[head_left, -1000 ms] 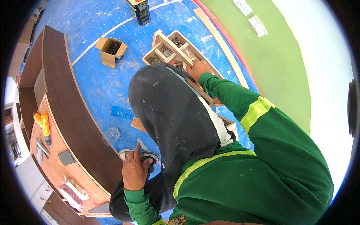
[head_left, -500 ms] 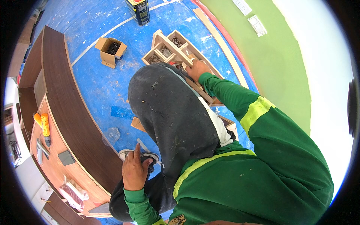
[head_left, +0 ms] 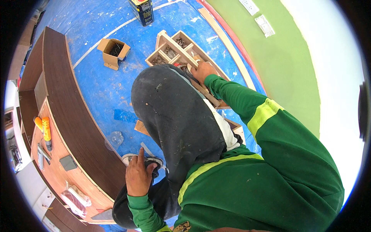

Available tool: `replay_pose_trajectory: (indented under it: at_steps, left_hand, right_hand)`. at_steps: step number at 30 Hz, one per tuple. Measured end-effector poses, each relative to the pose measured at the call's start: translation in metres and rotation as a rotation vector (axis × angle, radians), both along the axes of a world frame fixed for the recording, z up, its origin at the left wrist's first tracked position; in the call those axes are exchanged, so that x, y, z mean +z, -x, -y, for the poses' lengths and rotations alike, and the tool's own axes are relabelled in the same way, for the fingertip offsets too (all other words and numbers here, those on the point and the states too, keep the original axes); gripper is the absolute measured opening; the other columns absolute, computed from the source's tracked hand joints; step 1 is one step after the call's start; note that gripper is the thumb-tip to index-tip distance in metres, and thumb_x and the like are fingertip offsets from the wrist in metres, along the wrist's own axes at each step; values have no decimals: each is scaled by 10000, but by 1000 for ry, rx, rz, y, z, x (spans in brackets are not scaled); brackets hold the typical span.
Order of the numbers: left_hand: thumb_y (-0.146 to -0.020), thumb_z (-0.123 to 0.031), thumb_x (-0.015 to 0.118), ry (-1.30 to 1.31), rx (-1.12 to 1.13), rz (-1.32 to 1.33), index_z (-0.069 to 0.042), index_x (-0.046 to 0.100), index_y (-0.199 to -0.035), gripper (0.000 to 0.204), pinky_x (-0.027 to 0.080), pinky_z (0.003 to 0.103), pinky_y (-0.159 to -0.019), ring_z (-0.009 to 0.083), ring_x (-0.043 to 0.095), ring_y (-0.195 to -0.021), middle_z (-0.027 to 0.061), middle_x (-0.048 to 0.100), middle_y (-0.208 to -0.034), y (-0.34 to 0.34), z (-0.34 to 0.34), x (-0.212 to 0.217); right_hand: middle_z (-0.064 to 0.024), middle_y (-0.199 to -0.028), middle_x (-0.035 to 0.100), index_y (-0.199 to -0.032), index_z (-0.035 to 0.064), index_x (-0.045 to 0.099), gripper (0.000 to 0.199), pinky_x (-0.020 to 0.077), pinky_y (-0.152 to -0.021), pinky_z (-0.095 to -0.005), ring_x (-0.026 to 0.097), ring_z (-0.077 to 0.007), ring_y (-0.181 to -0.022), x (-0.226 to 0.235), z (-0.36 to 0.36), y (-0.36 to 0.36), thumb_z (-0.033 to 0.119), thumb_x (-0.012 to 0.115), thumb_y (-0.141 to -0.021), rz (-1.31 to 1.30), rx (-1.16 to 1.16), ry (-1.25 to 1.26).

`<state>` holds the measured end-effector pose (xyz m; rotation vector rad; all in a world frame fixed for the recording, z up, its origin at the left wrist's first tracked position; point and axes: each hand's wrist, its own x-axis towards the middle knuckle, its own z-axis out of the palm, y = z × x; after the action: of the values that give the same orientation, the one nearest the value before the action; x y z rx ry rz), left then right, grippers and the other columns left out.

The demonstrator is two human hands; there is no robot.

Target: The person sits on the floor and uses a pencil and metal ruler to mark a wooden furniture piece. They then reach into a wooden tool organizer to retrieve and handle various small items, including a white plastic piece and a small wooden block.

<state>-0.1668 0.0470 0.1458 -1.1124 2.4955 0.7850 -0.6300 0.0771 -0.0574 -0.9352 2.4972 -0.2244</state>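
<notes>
Blue floor sheet (head_left: 96, 89), one divided wooden tray (head_left: 176, 50); right hand (head_left: 203, 71) inside, fingers' grip unclear; left hand (head_left: 137, 176) resting flat on shoe (head_left: 148, 160).

An open brown cardboard box (head_left: 113, 51) sits on the blue floor, a dark rectangular labelled tin (head_left: 142, 11) beyond it.

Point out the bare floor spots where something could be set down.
Free: the blue floor sheet between the cardboard box and the curved brown counter. Crowded: around the wooden divided tray, where the right hand reaches, and by the left hand at the shoe.
</notes>
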Motion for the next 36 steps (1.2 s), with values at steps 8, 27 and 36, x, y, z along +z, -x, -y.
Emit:
replay_pose_trajectory:
  at_steps: [8,27,36]
  left_hand:
    - [-902,-283,827,18,-5,-11,-11,556,-1529,735,540,487,-860,394,679,-991,191,658,-1098,0,0,0]
    - [-905,-297,827,8,-5,-2,-22,555,-1537,741,540,489,-878,391,681,-1023,193,666,-1129,-1,-1,-2]
    - [-909,-286,825,-4,1,0,-20,552,-1539,736,538,495,-887,398,685,-1022,203,670,-1122,0,0,-1]
  right_hand:
    - [-355,-1035,749,-1131,-105,728,575,590,-953,-555,747,-492,-996,8,2,-2,432,616,-960,14,-14,-10]
    - [-351,-984,754,-1072,-104,740,544,604,-932,-554,759,-492,-951,1,0,0,416,615,-968,-17,-1,-5]
    - [-355,-985,752,-1075,-105,741,541,603,-929,-554,759,-489,-951,3,1,-1,408,609,-968,-4,10,1]
